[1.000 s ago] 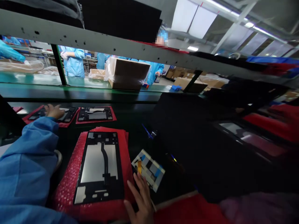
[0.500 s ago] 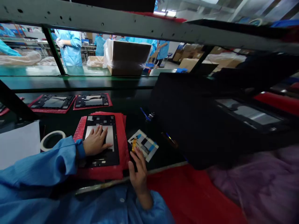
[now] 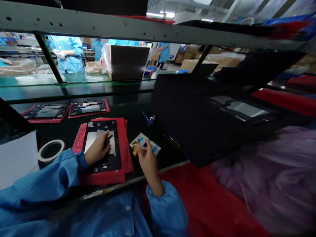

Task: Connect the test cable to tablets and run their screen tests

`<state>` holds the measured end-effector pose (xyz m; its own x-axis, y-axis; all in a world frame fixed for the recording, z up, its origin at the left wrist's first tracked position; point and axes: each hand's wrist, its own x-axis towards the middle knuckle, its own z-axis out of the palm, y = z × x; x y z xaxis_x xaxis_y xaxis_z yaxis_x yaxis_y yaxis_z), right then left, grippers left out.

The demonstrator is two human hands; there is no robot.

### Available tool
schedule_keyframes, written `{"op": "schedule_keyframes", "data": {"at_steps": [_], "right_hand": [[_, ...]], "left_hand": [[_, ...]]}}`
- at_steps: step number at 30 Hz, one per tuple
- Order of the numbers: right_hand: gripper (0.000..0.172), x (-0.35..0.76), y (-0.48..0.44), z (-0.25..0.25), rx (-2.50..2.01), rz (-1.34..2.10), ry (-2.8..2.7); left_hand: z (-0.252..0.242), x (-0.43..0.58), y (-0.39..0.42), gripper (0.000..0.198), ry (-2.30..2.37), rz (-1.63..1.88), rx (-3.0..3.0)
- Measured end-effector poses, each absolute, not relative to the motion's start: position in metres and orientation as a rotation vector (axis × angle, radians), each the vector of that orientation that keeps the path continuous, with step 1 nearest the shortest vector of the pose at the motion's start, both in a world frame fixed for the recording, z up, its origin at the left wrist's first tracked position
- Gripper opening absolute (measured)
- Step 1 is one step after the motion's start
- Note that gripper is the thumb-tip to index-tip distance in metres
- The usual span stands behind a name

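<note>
My left hand (image 3: pixel 97 148) rests on a black-framed tablet panel (image 3: pixel 101 125), covering part of its silver centre. The panel lies on a stack of red bubble-wrap pouches (image 3: pixel 106 178). My right hand (image 3: pixel 147 161) is to the right of the stack, its fingertips pinched at the edge of a small printed card (image 3: pixel 148 144). Beside those fingertips is a yellow ribbon strip (image 3: pixel 135 149), which touches the card. I cannot tell whether the fingers grip the card or the strip.
A tape roll (image 3: pixel 51 150) and white sheet (image 3: pixel 17 161) lie left. Two panels on red pads (image 3: pixel 46 111) sit farther along the bench. A black panel-holding fixture (image 3: pixel 197 115) stands right. Co-workers in blue gowns (image 3: pixel 68 54) stand beyond a metal rail (image 3: pixel 98 28).
My left hand has moved from the far panel onto the near one. My right hand has closed in on the card, and the view has tilted and shifted.
</note>
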<state>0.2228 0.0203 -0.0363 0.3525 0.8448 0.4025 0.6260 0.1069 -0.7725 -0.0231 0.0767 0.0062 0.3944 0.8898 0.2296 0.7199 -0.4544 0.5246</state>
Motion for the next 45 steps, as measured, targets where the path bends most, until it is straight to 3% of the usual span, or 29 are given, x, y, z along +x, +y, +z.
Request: {"op": "schedule_keyframes", "data": {"at_steps": [5,10,14,19,30,45], "right_hand": [[0.044,0.219,0.047,-0.041,-1.627,0.494,-1.325],[0.046,0.205,0.057,-0.043,-1.508,0.631,-1.311],[0.045,0.202,0.055,-0.040,-1.313,0.815,-1.198],[0.029,0.199,0.048,-0.029,-1.307,0.685,-1.174],[0.033,0.171,0.050,-0.027,-1.353,0.274,-1.487],[0.020,0.172,0.039,-0.030,-1.368,0.347,-1.491]], "left_hand": [[0.015,-0.014,0.088,0.057,1.311,0.804,2.178],[0.024,0.000,0.088,0.031,1.157,0.753,2.100],[0.026,0.002,0.089,0.031,1.132,0.750,1.998],[0.020,0.000,0.094,0.032,1.133,0.731,1.794],[0.010,0.004,0.095,0.039,1.043,0.770,1.476],[0.011,0.002,0.100,0.030,1.023,0.730,1.644]]}}
